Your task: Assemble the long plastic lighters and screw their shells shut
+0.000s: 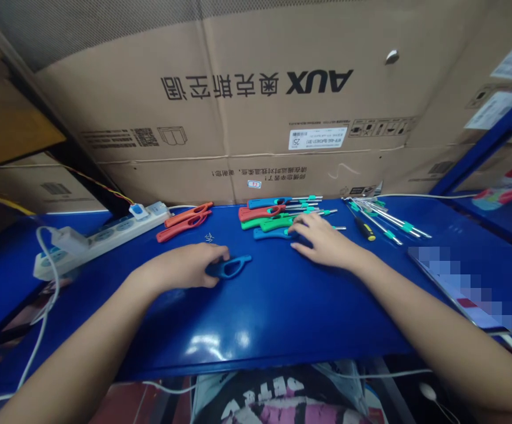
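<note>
My left hand [194,266] grips a blue plastic handle piece [233,267] with a loop, just above the blue table [247,318]. Fingers bent and apart, my right hand [315,238] is over the near end of a pile of lighter-like tools. That pile has a blue handle [267,234] nearest me, then green [278,222], red [260,213] and another blue one [268,202], with metal rods pointing right. Two handles without rods, orange [188,215] and red [183,227], lie further left. Tiny screws [209,237] are between these groups.
A white power strip [115,232] with cables runs along the left. Loose metal rods [392,218] with green parts and a yellow-black screwdriver [364,228] lie at the right back. A phone or tablet [463,294] is at the right. Cardboard [247,53] stands behind.
</note>
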Demonstrator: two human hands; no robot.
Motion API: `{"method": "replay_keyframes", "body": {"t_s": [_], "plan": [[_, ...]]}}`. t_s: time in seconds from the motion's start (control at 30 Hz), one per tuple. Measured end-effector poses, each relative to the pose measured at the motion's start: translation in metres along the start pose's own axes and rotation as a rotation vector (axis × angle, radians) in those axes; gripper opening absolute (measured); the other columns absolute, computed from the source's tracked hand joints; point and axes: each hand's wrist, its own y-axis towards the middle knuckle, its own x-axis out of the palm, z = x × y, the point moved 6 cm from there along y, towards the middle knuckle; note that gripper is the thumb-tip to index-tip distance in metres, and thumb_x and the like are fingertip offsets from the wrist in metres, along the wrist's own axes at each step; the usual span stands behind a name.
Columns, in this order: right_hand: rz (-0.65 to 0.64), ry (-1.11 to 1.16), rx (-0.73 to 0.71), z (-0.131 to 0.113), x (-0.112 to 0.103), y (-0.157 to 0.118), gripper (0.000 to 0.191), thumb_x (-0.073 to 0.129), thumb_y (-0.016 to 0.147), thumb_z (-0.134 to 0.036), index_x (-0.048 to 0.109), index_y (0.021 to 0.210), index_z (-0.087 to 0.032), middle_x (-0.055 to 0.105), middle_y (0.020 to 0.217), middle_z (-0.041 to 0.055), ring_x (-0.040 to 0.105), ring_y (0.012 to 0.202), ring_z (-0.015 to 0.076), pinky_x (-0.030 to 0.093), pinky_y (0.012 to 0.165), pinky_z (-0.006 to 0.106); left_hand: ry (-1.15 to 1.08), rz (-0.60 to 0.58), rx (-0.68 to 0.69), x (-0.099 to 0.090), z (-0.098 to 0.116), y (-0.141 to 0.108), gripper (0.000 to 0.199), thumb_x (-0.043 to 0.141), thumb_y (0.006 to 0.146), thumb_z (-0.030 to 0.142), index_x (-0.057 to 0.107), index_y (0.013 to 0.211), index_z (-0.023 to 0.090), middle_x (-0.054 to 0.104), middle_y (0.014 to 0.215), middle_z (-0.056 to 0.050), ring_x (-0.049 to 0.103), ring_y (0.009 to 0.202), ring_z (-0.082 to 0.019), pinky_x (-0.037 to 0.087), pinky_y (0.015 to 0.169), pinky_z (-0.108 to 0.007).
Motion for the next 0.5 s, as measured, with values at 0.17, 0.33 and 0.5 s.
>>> {"method": "replay_keyframes", "body": {"t_s": [0.17, 0.33, 0.5], "plan": [[-0.170, 0.100, -0.031, -0.012, 0.010, -0.004, 0.017, 0.055, 0.096, -0.032, 0.056, 0.106, -0.019, 0.059, 0.111, 0.0118, 0.054, 0.107, 0.0287, 0.052, 0.088, 0.044, 0.173, -0.109, -0.404, -0.017, -0.063, -0.023, 0.028, 0.065, 0.060, 0.020, 0.065, 0.088, 0.023, 0.064, 0.079, -0.001, 0.059, 0.065, -0.020, 0.035, 0.053, -0.025], [-0.162, 0.147, 0.015, -0.002, 0.006, -0.005, 0.014, 0.054, 0.096, -0.030, 0.056, 0.105, -0.020, 0.051, 0.118, 0.0113, 0.059, 0.092, 0.0217, 0.053, 0.080, 0.038, 0.234, -0.117, -0.565, -0.039, -0.116, -0.032, 0.035, 0.068, 0.058, 0.023, 0.067, 0.093, 0.019, 0.068, 0.086, -0.005, 0.064, 0.073, -0.025, 0.045, 0.063, -0.029], [-0.114, 0.081, 0.023, 0.004, 0.002, -0.006, 0.026, 0.060, 0.092, -0.038, 0.055, 0.111, -0.020, 0.055, 0.115, 0.0115, 0.054, 0.108, 0.0294, 0.050, 0.091, 0.045, 0.198, -0.016, -0.479, -0.046, -0.134, -0.019, 0.047, 0.062, 0.065, 0.023, 0.067, 0.111, 0.020, 0.070, 0.114, -0.007, 0.066, 0.102, -0.027, 0.051, 0.086, -0.031]]}}
